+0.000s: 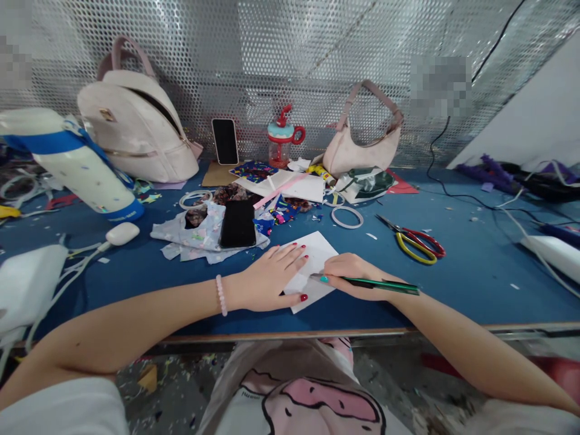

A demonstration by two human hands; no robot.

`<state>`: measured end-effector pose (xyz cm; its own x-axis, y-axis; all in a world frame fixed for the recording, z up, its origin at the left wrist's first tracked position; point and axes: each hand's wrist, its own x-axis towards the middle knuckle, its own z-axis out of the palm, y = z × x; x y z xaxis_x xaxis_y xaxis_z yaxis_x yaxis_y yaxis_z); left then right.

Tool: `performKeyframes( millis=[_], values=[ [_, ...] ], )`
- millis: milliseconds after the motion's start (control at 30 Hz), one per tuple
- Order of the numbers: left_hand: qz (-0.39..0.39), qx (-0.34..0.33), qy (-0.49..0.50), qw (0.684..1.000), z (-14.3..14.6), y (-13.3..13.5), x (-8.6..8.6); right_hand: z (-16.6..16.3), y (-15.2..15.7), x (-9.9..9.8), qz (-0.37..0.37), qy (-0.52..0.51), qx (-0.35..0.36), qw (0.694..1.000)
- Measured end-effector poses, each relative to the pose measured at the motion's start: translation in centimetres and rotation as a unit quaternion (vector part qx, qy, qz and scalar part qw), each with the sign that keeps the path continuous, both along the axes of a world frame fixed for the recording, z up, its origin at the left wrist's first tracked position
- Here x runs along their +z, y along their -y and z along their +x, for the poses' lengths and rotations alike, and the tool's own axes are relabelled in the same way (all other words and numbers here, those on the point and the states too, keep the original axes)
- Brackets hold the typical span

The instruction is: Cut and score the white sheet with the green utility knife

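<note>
A white sheet of paper (319,246) lies askew near the table's front edge. My left hand (267,278), a pink bead bracelet (221,295) at its wrist, presses flat on the sheet's left side with fingers spread. Resting at the right side of the paper, my right hand (351,272) is closed round a slim green craft knife (380,284) in a pen-like grip. Its grey tip points left onto the paper, close to my left fingers. How the tip meets the sheet is too small to make out.
Scissors (414,241) with red and yellow handles lie to the right. Behind the paper are a black phone (238,223), fabric scraps (190,232) and a white ring (347,217). A large bottle (77,163) and white charger (31,278) stand left; bags (131,133) line the back.
</note>
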<state>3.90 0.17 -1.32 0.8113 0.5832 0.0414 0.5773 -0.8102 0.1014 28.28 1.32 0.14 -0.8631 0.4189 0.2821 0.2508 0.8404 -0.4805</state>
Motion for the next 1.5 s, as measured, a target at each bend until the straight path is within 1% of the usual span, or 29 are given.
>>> performKeyframes(
  millis=[167, 400, 567, 700, 800, 900, 1000, 1100, 1267, 1400, 1500],
  values=[
    [-0.007, 0.000, -0.005, 1.000, 0.1, 0.0, 0.1, 0.1, 0.1, 0.4, -0.012, -0.009, 0.016, 1.000],
    [0.000, -0.003, 0.000, 1.000, 0.0, -0.1, -0.2, 0.5, 0.0, 0.7, -0.017, -0.004, 0.025, 1.000],
    [-0.009, -0.001, -0.016, 1.000, 0.0, -0.1, 0.1, 0.5, 0.0, 0.6, -0.018, 0.007, 0.032, 0.999],
    [-0.020, 0.001, -0.018, 1.000, 0.0, 0.0, 0.3, 0.5, 0.0, 0.7, -0.007, -0.010, 0.031, 0.999],
    [-0.016, -0.003, 0.002, 1.000, 0.0, 0.0, 0.2, 0.6, 0.1, 0.9, -0.008, -0.040, 0.019, 0.999],
    [-0.005, -0.018, 0.016, 1.000, -0.1, 0.0, 0.3, 1.0, 0.1, 1.1, -0.023, -0.089, -0.011, 0.996],
    [0.000, -0.039, 0.008, 0.999, -0.2, 0.1, 0.6, 1.3, 0.0, 1.3, -0.042, -0.141, -0.066, 0.987],
    [0.011, -0.079, 0.001, 0.997, -0.1, 0.2, 1.0, 1.5, -0.1, 1.4, -0.047, -0.186, -0.125, 0.973],
    [0.015, -0.119, 0.039, 0.992, 0.0, 0.1, 1.2, 1.7, -0.1, 1.5, -0.063, -0.215, -0.226, 0.948],
    [-0.004, -0.147, 0.074, 0.986, 0.0, -0.1, 1.0, 1.6, -0.1, 1.5, -0.073, -0.212, -0.251, 0.942],
    [-0.008, -0.146, 0.090, 0.985, 0.0, -0.3, 0.8, 1.4, -0.2, 1.5, -0.078, -0.202, -0.256, 0.942]
  ],
)
